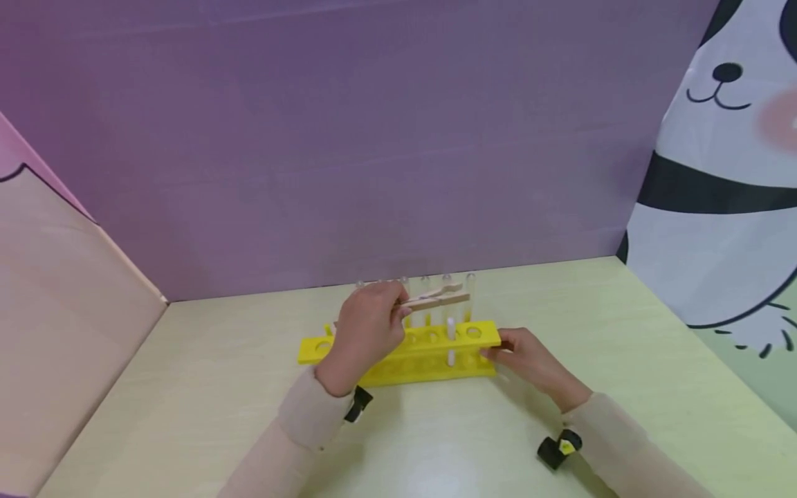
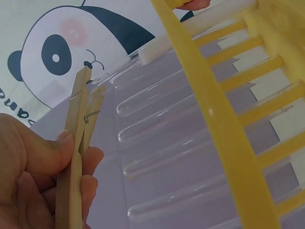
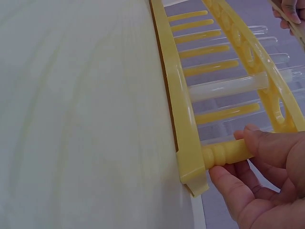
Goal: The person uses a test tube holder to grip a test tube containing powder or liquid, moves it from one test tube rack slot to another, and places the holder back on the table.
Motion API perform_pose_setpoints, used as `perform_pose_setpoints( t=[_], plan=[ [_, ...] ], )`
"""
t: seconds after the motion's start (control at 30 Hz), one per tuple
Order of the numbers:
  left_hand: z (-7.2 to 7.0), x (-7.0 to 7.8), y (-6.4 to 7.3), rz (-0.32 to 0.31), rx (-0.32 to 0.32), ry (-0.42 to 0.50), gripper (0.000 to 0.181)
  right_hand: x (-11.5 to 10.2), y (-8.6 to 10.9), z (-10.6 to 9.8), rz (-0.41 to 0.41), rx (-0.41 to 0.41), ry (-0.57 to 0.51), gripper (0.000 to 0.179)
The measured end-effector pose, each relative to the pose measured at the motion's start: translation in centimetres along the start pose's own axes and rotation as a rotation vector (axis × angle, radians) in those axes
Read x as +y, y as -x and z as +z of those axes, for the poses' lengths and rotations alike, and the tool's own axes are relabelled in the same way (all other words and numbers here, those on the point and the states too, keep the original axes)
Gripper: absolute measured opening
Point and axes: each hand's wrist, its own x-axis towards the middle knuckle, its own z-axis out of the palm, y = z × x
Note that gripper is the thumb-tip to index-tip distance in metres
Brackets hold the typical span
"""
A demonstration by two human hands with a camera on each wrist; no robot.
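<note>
My left hand [image 1: 367, 325] is raised over the yellow test tube rack [image 1: 398, 377], holding a wooden test tube clamp [image 1: 436, 301] between thumb and fingers. In the left wrist view, the clamp's jaws [image 2: 88, 90] point toward the tubes with nothing visible between them. My right hand [image 1: 535, 363] grips the yellow end post [image 3: 228, 152] of the rack with thumb and fingers. Several clear test tubes [image 1: 470, 290] stand bottom-up over yellow pegs along the rack's far side. Another tube with white contents [image 3: 228, 88] stands in a hole near the rack's right end.
The rack stands on a pale wood-grain table [image 1: 218, 387]. Behind it rises a purple backdrop [image 1: 373, 152]. A panda picture [image 1: 716, 159] covers the right side panel, and a pale panel [image 1: 56, 311] stands at the left.
</note>
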Motion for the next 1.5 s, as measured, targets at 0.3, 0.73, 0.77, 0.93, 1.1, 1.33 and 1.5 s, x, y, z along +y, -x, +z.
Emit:
perform_pose_setpoints(
  t=[0.3,0.73,0.77,0.93,1.1,1.33,1.5],
  plan=[
    [0.3,0.2,0.2,-0.029,-0.048,0.006,0.007,0.1,0.1,-0.1,-0.005,-0.013,0.002,0.025],
    [1.3,0.4,1.0,-0.028,-0.092,-0.007,0.004,-0.2,0.3,-0.2,0.000,-0.028,-0.010,0.028],
    [1.4,0.4,1.0,-0.028,-0.094,-0.011,0.004,-0.2,0.3,-0.2,0.002,-0.026,-0.008,0.028],
    [1.9,0.4,1.2,-0.021,-0.106,-0.019,0.005,-0.1,0.4,-0.3,-0.021,-0.026,-0.011,0.026],
    [2.0,0.4,1.4,-0.024,-0.129,-0.017,0.006,0.0,0.4,-0.4,-0.044,-0.030,-0.025,0.024],
    [2.1,0.2,1.7,-0.017,-0.151,-0.037,0.008,0.1,0.3,-0.5,-0.054,-0.028,-0.027,0.023],
    [2.4,0.1,1.9,-0.016,-0.167,-0.031,0.008,0.3,0.3,-0.5,-0.048,-0.035,-0.033,0.024]
  ],
)
